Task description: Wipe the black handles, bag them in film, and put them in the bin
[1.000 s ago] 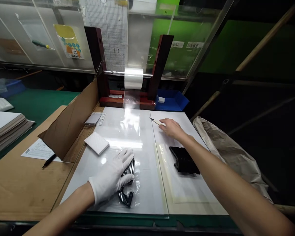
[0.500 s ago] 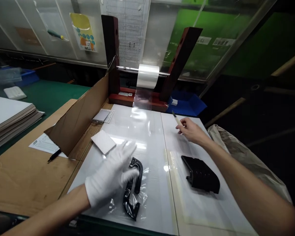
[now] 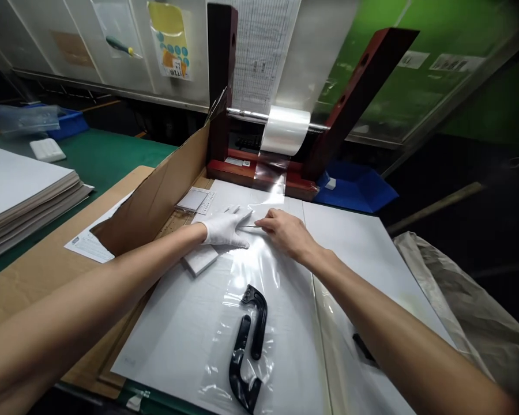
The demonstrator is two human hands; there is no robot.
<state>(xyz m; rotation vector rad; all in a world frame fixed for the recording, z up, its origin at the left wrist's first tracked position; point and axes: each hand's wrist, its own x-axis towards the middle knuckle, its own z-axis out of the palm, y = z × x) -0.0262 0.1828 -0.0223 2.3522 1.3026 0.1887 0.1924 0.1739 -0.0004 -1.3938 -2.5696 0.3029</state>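
The left hand [image 3: 225, 229] spreads its gloved fingers over clear film [image 3: 229, 274]; the right hand [image 3: 285, 231] curls its fingers around a slim knife [image 3: 251, 226], handle hidden. Black handles [image 3: 260, 328] lie at six o'clock; toward five, the forearm [image 3: 372, 300] mostly hides a black part [image 3: 363, 348].

Qty: 2 blk handles [image 3: 238, 354], 1 film roll [image 3: 286, 129], 2 blue bins [image 3: 354, 187], 2 hands [image 3: 221, 229].

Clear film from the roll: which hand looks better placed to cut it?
Probably the right hand: it grips a blade-like tool pointing across the film, while the gloved left hand, spread near its tip, shows no tool.
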